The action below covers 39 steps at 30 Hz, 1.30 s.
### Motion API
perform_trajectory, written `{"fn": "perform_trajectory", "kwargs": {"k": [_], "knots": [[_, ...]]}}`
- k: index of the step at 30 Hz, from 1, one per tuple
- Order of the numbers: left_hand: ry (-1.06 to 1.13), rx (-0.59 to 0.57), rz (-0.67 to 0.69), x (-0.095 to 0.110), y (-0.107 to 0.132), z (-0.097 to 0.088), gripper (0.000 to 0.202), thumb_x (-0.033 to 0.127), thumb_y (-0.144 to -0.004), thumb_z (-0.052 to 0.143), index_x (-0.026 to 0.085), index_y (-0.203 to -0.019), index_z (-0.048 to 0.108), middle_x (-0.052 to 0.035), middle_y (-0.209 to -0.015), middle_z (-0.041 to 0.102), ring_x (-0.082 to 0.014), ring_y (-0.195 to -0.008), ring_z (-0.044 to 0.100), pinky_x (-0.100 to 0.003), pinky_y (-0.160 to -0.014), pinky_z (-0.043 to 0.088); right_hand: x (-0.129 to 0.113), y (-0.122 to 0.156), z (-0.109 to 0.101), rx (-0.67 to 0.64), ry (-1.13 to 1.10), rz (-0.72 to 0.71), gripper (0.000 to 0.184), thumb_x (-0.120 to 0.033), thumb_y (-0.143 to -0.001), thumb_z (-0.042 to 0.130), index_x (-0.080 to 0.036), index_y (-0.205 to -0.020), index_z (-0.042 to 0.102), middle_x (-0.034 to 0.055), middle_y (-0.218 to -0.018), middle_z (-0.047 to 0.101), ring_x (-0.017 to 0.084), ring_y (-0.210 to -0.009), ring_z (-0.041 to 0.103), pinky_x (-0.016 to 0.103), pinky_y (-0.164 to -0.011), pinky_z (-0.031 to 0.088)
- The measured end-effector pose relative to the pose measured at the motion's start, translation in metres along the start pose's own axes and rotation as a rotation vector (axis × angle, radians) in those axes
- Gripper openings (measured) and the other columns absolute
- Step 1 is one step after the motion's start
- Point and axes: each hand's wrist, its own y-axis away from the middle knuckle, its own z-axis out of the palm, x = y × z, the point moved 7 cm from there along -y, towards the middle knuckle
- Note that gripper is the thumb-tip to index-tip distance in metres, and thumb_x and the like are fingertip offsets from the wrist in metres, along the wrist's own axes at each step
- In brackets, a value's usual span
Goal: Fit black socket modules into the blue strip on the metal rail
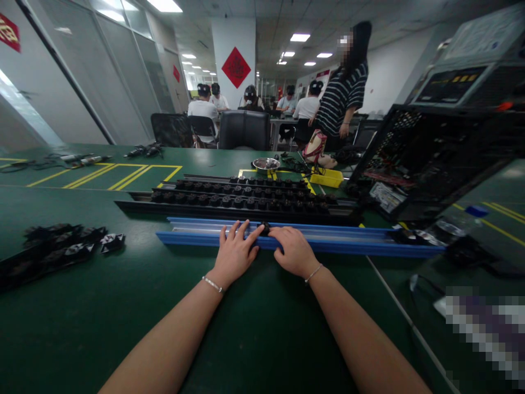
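Note:
A long blue rail (340, 241) lies across the green table (254, 328) in front of me. My left hand (234, 253) rests on it with fingers stretched out, the forefinger reaching a small black part (265, 227) seated in the rail. My right hand (292, 249) sits just right of that part, fingers curled over the rail's near edge and touching the part. Behind the blue rail lie two black rails (246, 203) filled with several round black parts.
A heap of small black fans (61, 243) lies at the left. A metal bowl (266, 164) and a yellow tray (327, 177) stand behind the rails. An open black computer case (426, 158) is at the right. A standing person (342, 93) and seated people are farther back.

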Motion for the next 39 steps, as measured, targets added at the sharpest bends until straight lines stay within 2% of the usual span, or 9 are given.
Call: {"fn": "perform_trajectory", "kwargs": {"k": [14, 19, 23, 29, 33, 39], "knots": [[-0.035, -0.005, 0.034, 0.005, 0.0, 0.002, 0.056, 0.032, -0.082, 0.05, 0.041, -0.135, 0.036, -0.0082, -0.142, 0.04, -0.0318, -0.131, 0.033, -0.057, -0.106, 0.019, -0.012, 0.0, 0.008, -0.047, 0.008, -0.035, 0.055, -0.014, -0.07, 0.047, -0.017, -0.125, 0.051, 0.0073, -0.127, 0.055, 0.023, -0.115, 0.045, 0.039, -0.101, 0.03], [-0.045, -0.011, 0.02, 0.007, 0.0, 0.002, 0.06, 0.03, -0.081, 0.052, 0.041, -0.137, 0.034, -0.009, -0.141, 0.04, -0.0332, -0.131, 0.031, -0.058, -0.105, 0.019, -0.016, 0.0, 0.012, -0.082, 0.033, -0.032, 0.057, -0.017, -0.071, 0.048, -0.017, -0.127, 0.049, 0.0083, -0.129, 0.054, 0.025, -0.119, 0.043, 0.043, -0.103, 0.027], [-0.051, -0.007, 0.003, 0.007, -0.001, 0.002, 0.059, 0.03, -0.08, 0.053, 0.04, -0.136, 0.036, -0.0089, -0.14, 0.041, -0.034, -0.131, 0.031, -0.06, -0.105, 0.018, -0.016, 0.001, 0.013, -0.073, 0.043, -0.026, 0.058, -0.018, -0.071, 0.049, -0.02, -0.129, 0.048, 0.0054, -0.132, 0.052, 0.026, -0.127, 0.036, 0.047, -0.105, 0.022], [-0.063, 0.0, 0.006, 0.007, -0.001, 0.004, 0.058, 0.027, -0.079, 0.052, 0.038, -0.135, 0.038, -0.0076, -0.14, 0.043, -0.0317, -0.132, 0.03, -0.06, -0.106, 0.016, -0.011, 0.001, 0.006, 0.049, 0.043, -0.023, 0.047, -0.017, -0.075, 0.047, -0.026, -0.12, 0.057, 0.0006, -0.125, 0.058, 0.024, -0.122, 0.041, 0.045, -0.104, 0.024], [-0.074, 0.004, 0.034, 0.008, 0.0, 0.004, 0.057, 0.027, -0.08, 0.051, 0.038, -0.134, 0.039, -0.0087, -0.14, 0.042, -0.0316, -0.133, 0.029, -0.061, -0.105, 0.017, -0.001, 0.002, -0.001, 0.15, 0.083, 0.057, 0.036, -0.022, -0.077, 0.047, -0.023, -0.111, 0.062, 0.0031, -0.122, 0.06, 0.024, -0.118, 0.045, 0.044, -0.103, 0.026], [-0.07, 0.013, 0.034, 0.009, 0.0, 0.004, 0.053, 0.026, -0.08, 0.051, 0.036, -0.131, 0.044, -0.0094, -0.14, 0.042, -0.0313, -0.133, 0.029, -0.062, -0.105, 0.016, 0.005, 0.002, 0.004, 0.11, 0.17, 0.099, 0.03, -0.028, -0.076, 0.053, -0.022, -0.103, 0.064, 0.0056, -0.129, 0.054, 0.028, -0.12, 0.043, 0.046, -0.103, 0.027]]}}
